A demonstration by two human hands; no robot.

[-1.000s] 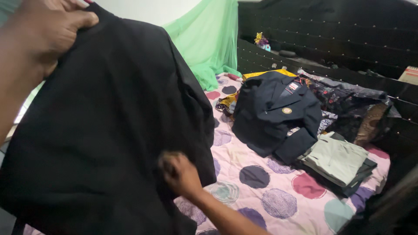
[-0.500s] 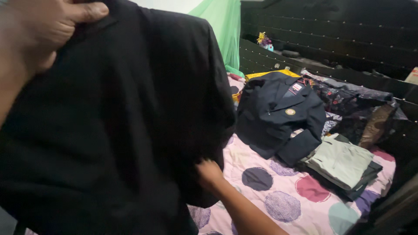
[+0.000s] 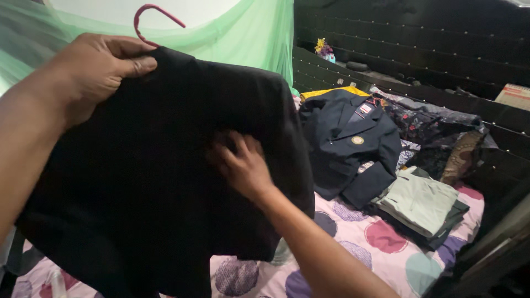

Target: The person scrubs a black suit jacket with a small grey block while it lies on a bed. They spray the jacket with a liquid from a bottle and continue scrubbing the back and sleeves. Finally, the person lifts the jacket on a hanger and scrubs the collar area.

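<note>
Holding the black garment [image 3: 154, 182] up above the bed, the left hand [image 3: 94, 69] was closed on its collar, just under the pink hanger hook [image 3: 154, 16]. The right hand [image 3: 243, 165] lay flat and open on the cloth, fingers spread, gripping nothing. The garment was hanging on its hanger, it seemed. A navy blazer [image 3: 348, 143] and folded trousers [image 3: 422, 201] lay apart on the dotted bedsheet [image 3: 381, 237], not yet hung.

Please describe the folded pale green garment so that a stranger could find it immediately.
Start at the bed with the pink, dotted sheet. Right of the navy blazer sits a small pile of folded clothes. The pale green garment lies on top, the only light piece among dark ones.
</note>
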